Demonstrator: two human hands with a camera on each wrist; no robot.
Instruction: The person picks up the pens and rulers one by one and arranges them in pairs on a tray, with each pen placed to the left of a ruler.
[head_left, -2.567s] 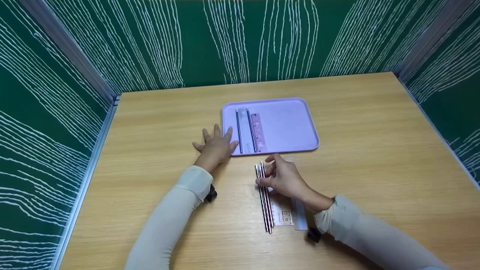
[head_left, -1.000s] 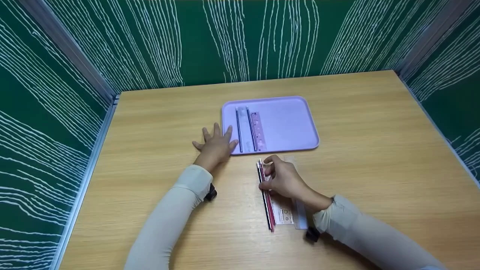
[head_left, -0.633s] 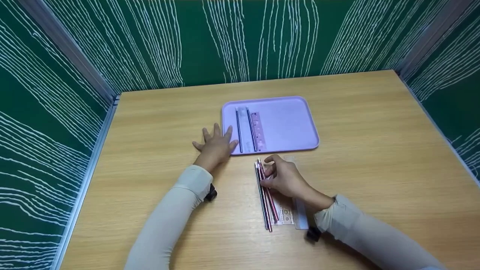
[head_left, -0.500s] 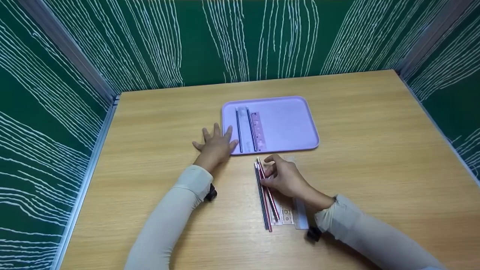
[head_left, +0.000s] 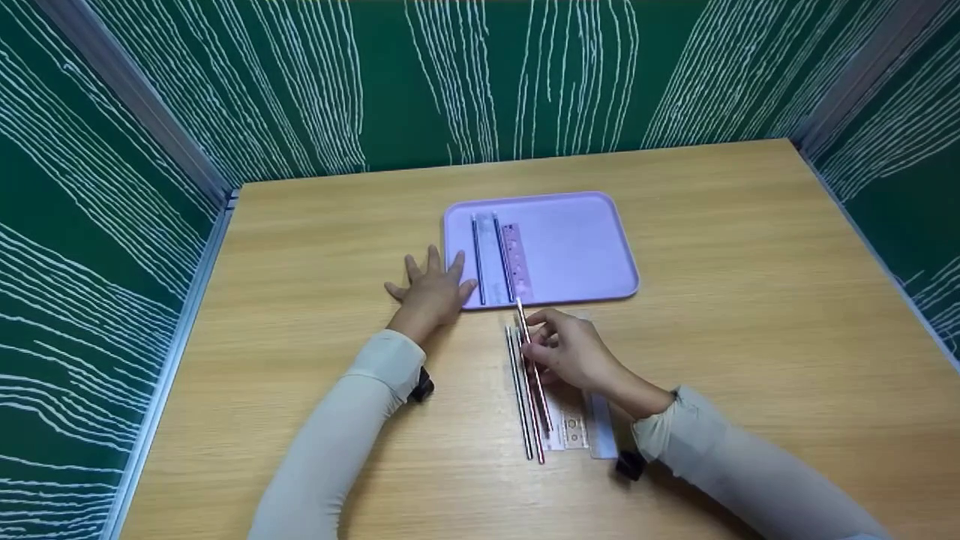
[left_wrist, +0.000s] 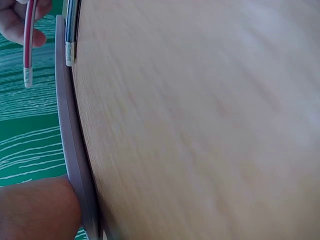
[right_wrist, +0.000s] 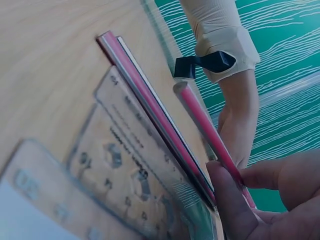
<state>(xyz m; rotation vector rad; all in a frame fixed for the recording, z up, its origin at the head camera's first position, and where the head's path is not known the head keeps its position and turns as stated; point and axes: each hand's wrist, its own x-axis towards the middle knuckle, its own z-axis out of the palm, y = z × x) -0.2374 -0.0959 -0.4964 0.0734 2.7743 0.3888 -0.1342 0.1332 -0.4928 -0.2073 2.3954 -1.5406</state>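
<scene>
My right hand (head_left: 566, 346) pinches a red-and-silver pencil (right_wrist: 202, 120) between thumb and fingers, lifted off the table; its white eraser end shows in the left wrist view. Beneath it lie other pencils (head_left: 519, 397), red and dark, side by side on the table. Partly hidden under that hand are a clear ruler (head_left: 574, 433) with cut-out shapes and a second clear ruler (head_left: 602, 431) with a bluish edge. My left hand (head_left: 431, 294) lies with fingers spread at the left edge of the purple tray (head_left: 577, 251), some fingers over the rim.
Inside the tray's left part lie two dark pencils (head_left: 478, 262), a clear ruler (head_left: 491, 259) between them, and a pink ruler (head_left: 516, 259). The wooden table (head_left: 330, 240) is bordered by green walls with white lines.
My right hand has separated one red pencil from the bunch and raised it, its eraser end shifting towards the tray. The other pencils rest on the table. My left hand has stayed put.
</scene>
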